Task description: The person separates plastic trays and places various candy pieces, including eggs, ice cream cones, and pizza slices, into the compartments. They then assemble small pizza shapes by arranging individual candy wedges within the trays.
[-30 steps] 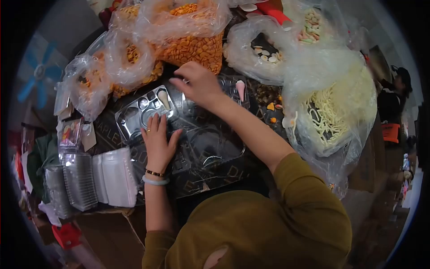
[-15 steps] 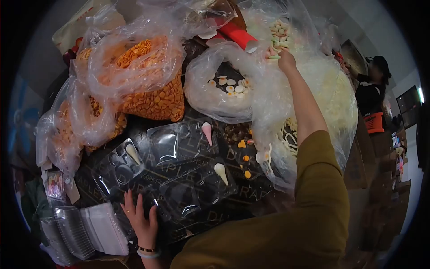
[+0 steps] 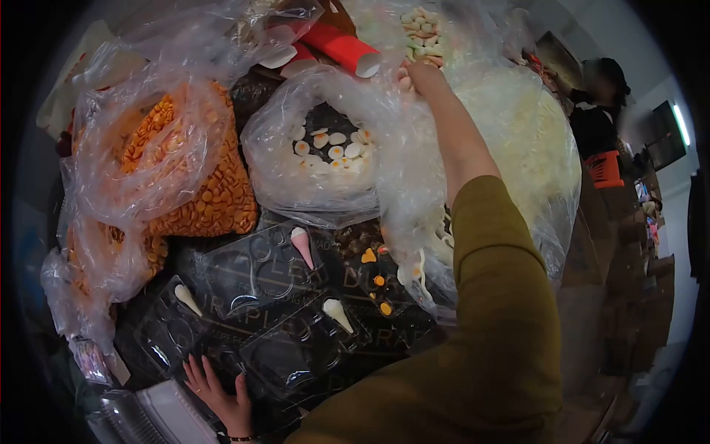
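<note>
My right hand (image 3: 424, 76) reaches into a plastic bag with pale pink and green pieces (image 3: 423, 37); its fingers are bent among them, and what they hold is hidden. My left hand (image 3: 220, 394) lies with fingers spread at the lower edge of the clear plastic trays. One tray holds a white cone-shaped piece (image 3: 188, 300), another a pink one (image 3: 302, 247), and a third a white one (image 3: 338, 315). A bag with white and orange discs (image 3: 310, 181) stands between the trays and the red tube (image 3: 344, 50).
Bags of orange pieces (image 3: 203, 203) fill the left side. A large bag of pale pieces (image 3: 518, 140) lies at the right. Small orange pieces (image 3: 379, 281) rest right of the trays. Stacked trays (image 3: 174, 414) are at the lower left. Another person (image 3: 596, 126) stands at the far right.
The view has shifted, so the bags and trays appear further left and mostly lower. My right hand stays at the pale pieces, slightly deeper among them. My left hand remains spread by the trays.
</note>
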### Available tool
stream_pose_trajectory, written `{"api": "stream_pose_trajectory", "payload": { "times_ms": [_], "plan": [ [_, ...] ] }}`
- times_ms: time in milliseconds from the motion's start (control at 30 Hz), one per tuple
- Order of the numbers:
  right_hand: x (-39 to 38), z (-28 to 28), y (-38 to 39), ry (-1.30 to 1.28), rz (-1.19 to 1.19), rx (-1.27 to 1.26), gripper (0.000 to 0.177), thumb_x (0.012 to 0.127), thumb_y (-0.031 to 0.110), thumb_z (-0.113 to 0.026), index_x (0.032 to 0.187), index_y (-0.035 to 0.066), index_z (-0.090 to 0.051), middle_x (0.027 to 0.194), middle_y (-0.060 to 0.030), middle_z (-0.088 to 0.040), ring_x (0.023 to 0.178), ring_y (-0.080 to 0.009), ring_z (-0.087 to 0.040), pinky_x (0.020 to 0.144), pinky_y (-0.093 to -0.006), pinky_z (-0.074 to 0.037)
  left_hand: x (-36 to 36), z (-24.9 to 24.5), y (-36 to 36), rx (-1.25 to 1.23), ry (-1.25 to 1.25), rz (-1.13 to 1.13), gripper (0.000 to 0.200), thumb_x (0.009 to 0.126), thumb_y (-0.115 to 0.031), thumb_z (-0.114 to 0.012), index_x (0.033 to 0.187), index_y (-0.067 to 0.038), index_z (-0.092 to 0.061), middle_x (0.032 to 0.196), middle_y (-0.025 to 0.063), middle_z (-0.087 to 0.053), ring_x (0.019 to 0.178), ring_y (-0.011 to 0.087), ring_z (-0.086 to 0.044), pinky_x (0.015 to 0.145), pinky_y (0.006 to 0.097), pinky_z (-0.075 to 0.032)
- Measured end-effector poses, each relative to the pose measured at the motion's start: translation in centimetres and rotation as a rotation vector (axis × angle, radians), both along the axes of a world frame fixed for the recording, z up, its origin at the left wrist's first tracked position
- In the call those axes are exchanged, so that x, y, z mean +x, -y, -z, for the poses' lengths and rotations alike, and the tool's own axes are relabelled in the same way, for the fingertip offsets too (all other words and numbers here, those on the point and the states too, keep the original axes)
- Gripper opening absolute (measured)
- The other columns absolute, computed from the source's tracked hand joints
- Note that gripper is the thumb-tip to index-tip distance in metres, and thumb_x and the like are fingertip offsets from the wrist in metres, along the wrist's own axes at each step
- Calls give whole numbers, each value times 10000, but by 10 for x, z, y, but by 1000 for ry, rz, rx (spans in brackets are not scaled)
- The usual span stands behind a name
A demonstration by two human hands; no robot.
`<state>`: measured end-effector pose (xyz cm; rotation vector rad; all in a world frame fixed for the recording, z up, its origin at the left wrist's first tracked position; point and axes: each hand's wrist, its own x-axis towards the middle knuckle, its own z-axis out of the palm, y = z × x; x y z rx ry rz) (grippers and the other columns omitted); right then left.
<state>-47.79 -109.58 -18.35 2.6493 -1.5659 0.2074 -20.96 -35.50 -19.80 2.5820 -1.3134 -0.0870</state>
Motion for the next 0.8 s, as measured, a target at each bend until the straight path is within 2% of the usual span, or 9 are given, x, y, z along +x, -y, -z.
{"api": "stream_pose_trajectory", "payload": {
  "times_ms": [67, 167, 267, 333, 467, 533, 667, 733, 800],
  "plan": [
    [-5, -2, -4, -66, -54, -117, 272, 903, 255, -471, 1040, 116, -661, 1006, -140, -682, 813, -282, -669, 691, -417, -527, 2, 0, 5, -2, -4, 30, 703, 861, -384, -602, 1433, -62, -350, 1513, 170, -283, 1422, 384, -183, 1116, 591, -90],
    [-6, -27, -44, 152, 24, -337, 238, 874, 247, -565, 999, 65, -655, 965, -153, -665, 924, -308, -652, 731, -389, -517, 0, -1, 9, -17, -5, 56, 713, 846, -378, -619, 1428, -60, -357, 1510, 179, -282, 1418, 396, -186, 1114, 593, -99],
    [-1, -58, -95, 374, 174, -551, 198, 867, 227, -615, 961, 58, -657, 936, -135, -653, 860, -322, -646, 710, -381, -509, 4, 5, 14, -61, 12, 88, 718, 831, -354, -640, 1425, -60, -362, 1507, 180, -286, 1413, 402, -191, 1112, 592, -114],
    [-4, -67, -117, 592, -133, -666, 212, 865, 232, -657, 977, 51, -656, 922, -124, -654, 806, -290, -649, 686, -372, -508, 2, 5, 10, -70, 10, 93, 718, 823, -335, -657, 1421, -62, -368, 1504, 182, -289, 1407, 407, -200, 1105, 600, -125],
    [40, -86, -274, 960, -618, -312, 154, 872, 58, -671, 1022, 29, -669, 864, -66, -648, 703, -121, -601, 618, -236, -479, -1, 1, 15, -128, 43, 93, 670, 825, -275, -665, 1398, -50, -401, 1495, 191, -298, 1395, 406, -230, 1094, 619, -131],
    [59, -80, -374, 925, -714, -71, 176, 850, -6, -669, 1026, 11, -661, 908, -83, -654, 776, -134, -615, 649, -249, -493, -2, 3, 13, -191, 15, 85, 613, 840, -230, -631, 1375, -19, -420, 1484, 198, -312, 1395, 398, -237, 1094, 626, -125],
    [100, -44, -507, 765, -1006, 231, 281, 782, -20, -707, 1051, 22, -633, 964, -131, -641, 839, -285, -646, 724, -330, -529, -2, 13, 9, -257, -24, 68, 557, 846, -175, -582, 1343, 29, -435, 1457, 207, -344, 1393, 393, -245, 1094, 637, -114],
    [120, -19, -540, 802, -1055, 304, 258, 791, 4, -691, 1042, 26, -632, 975, -126, -637, 833, -294, -643, 728, -349, -529, -3, 17, 10, -260, -7, 52, 550, 845, -176, -582, 1329, 43, -439, 1450, 222, -341, 1392, 395, -244, 1091, 645, -109],
    [135, -3, -564, 763, -1131, 125, 274, 774, 28, -671, 1044, 20, -627, 982, -119, -636, 843, -290, -645, 713, -357, -527, -2, 17, 12, -260, 5, 25, 547, 844, -175, -583, 1322, 50, -441, 1450, 230, -336, 1390, 397, -245, 1088, 651, -104]
  ]
}}
